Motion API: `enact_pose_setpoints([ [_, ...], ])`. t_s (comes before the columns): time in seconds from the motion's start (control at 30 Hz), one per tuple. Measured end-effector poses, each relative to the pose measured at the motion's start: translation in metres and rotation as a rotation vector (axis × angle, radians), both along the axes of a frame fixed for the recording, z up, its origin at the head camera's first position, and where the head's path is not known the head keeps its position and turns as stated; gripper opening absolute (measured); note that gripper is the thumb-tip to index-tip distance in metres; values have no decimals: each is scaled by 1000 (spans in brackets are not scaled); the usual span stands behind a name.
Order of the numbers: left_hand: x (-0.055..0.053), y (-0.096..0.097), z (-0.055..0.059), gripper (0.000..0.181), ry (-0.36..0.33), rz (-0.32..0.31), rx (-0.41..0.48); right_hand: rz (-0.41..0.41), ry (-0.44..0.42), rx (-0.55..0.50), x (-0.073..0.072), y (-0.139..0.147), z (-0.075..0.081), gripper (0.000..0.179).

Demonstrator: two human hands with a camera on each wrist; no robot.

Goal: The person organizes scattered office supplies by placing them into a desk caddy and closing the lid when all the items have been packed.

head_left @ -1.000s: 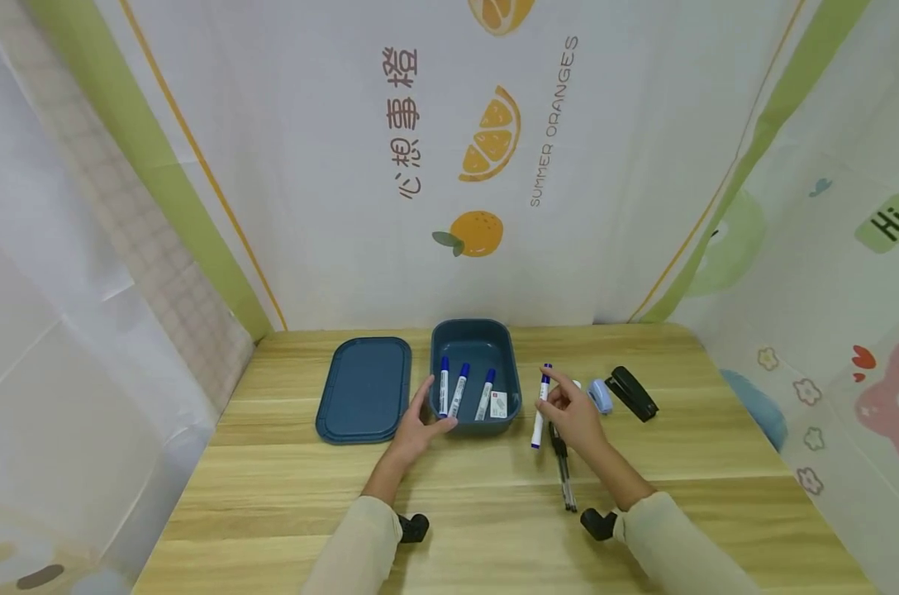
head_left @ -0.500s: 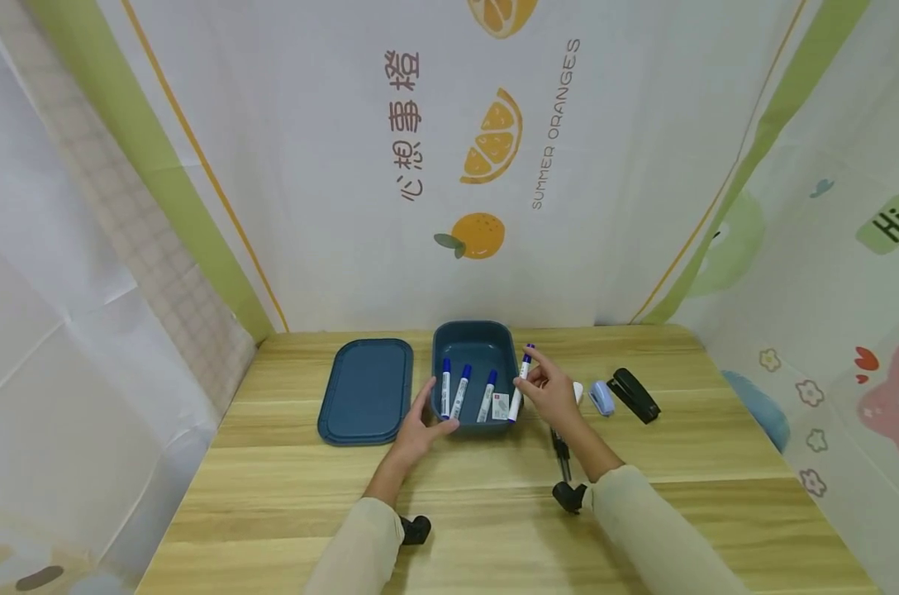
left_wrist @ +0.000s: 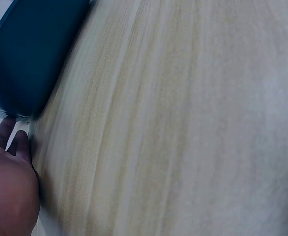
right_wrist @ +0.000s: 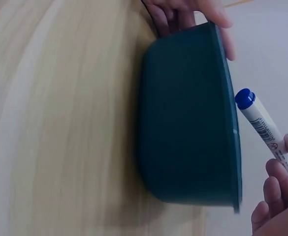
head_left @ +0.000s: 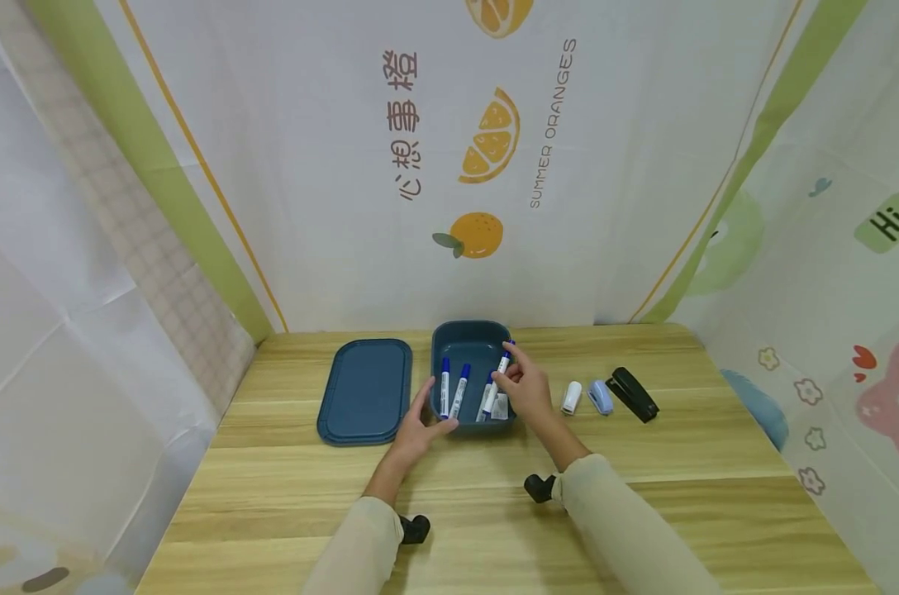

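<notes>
My right hand pinches a white marker with blue ends over the open dark blue storage box. In the right wrist view the marker slants, its blue end overlapping the rim. Inside the box lie more blue-capped markers, one at the left wall, another beside it, and a third partly behind the held one. A small white printed rectangle sits in the near right corner. My left hand holds the box's near left corner, thumb along the front rim, fingers against the side.
The matching blue lid lies flat left of the box. To the right are a small white object, a light blue mini stapler and a black stapler. Printed curtains enclose the wooden table.
My right hand has carried the marker leftward from beside the box to over its right half. The black pens on the table are now hidden by the right arm. My left hand stays put.
</notes>
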State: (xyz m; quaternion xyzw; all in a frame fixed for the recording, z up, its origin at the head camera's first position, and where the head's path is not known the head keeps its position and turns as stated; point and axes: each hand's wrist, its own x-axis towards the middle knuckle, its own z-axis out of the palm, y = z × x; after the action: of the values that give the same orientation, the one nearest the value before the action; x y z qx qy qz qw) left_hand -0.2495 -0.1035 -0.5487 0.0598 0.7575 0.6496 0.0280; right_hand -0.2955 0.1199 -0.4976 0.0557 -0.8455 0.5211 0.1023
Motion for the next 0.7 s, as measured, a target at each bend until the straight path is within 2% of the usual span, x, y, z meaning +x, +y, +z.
enact_pose_setpoints([
  [0.13, 2, -1, 4, 90, -4, -9, 15, 12, 0, 15, -2, -8, -5, 58],
  [0.37, 15, -1, 31, 87, -18, -44, 6, -5, 7, 80, -3, -19, -11, 57],
  [0.5, 17, -2, 36, 87, -24, -51, -2, -5, -8, 128, -2, -24, -11, 58],
  [0.7, 15, -2, 35, 86, -25, -46, 6, -17, -14, 179, -2, -28, -10, 57],
])
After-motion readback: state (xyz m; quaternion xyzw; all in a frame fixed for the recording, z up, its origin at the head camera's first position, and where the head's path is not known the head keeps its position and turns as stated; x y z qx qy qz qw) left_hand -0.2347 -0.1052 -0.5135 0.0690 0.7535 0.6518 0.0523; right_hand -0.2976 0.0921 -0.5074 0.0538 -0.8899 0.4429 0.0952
